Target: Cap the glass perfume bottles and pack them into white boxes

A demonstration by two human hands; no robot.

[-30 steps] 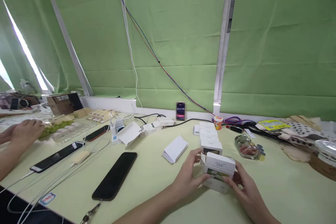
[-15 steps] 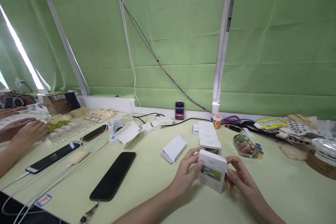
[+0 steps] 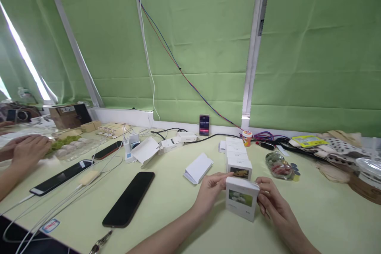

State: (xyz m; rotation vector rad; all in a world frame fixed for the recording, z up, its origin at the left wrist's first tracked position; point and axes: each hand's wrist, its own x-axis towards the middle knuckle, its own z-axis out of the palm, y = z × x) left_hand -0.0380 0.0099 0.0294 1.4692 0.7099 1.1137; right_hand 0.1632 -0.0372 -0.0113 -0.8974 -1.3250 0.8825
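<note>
A small white box (image 3: 241, 208) with a picture of white flowers on its front stands on the table, held between both my hands. My left hand (image 3: 208, 194) grips its upper left edge, fingers reaching behind the top. On the right side, my right hand (image 3: 274, 202) has its bent fingers and thumb against the box's edge. Just behind it, a row of similar white boxes (image 3: 238, 154) runs toward the wall; the nearest shows a yellowish flower picture. To the left of them lies a flat, unfolded white carton (image 3: 199, 168).
A black phone (image 3: 129, 199) lies left of my forearm, with charging cables and another phone (image 3: 62, 177) farther left. Another person's hands (image 3: 28, 151) are at the far left near an egg tray. At right are a clear plastic pack (image 3: 279, 165) and a lidded cup (image 3: 367, 178).
The box's top flap, which faced me with its lettering showing, now lies back almost edge-on. My left fingers have shifted slightly along the top; both hands stay at the box.
</note>
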